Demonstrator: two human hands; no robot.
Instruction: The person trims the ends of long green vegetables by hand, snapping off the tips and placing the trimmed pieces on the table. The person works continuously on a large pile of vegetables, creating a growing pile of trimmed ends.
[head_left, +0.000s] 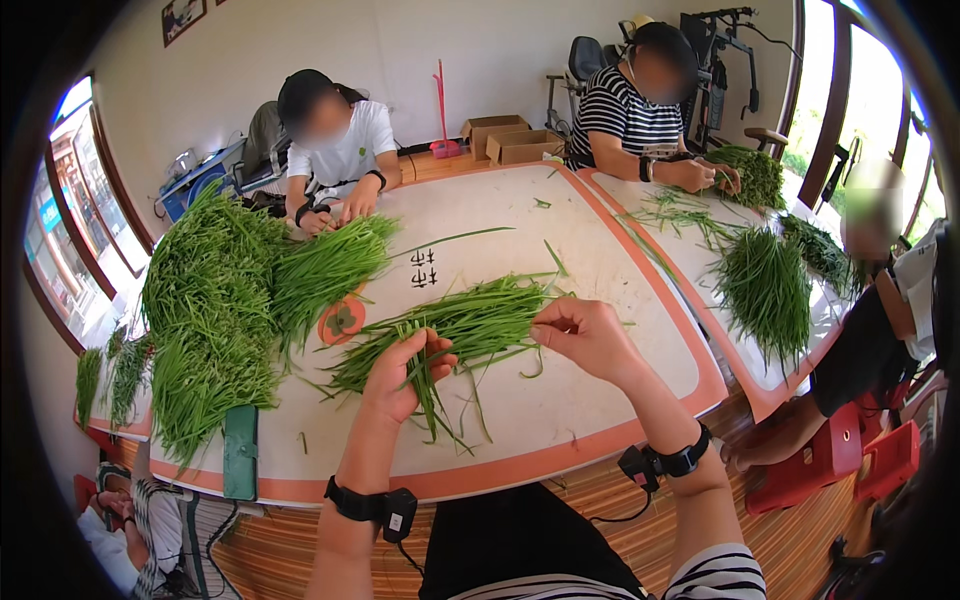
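Observation:
A small bunch of long green leaves, seemingly garlic chives (426, 390), is gripped in my left hand (405, 371), with the ends hanging over the table's near part. My right hand (581, 334) is at the right end of a loose pile of the same leaves (480, 315), thumb and forefinger pinched together; whether a leaf is between them I cannot tell. The pile lies across the middle of the table (600, 405), just beyond both hands.
Large heaps of greens (217, 300) cover the table's left side, beside a green phone case (241, 452). Two people work across the table; others sit at right and lower left. More bundles (765, 292) lie on the right table. Red stools (814, 457) stand at right.

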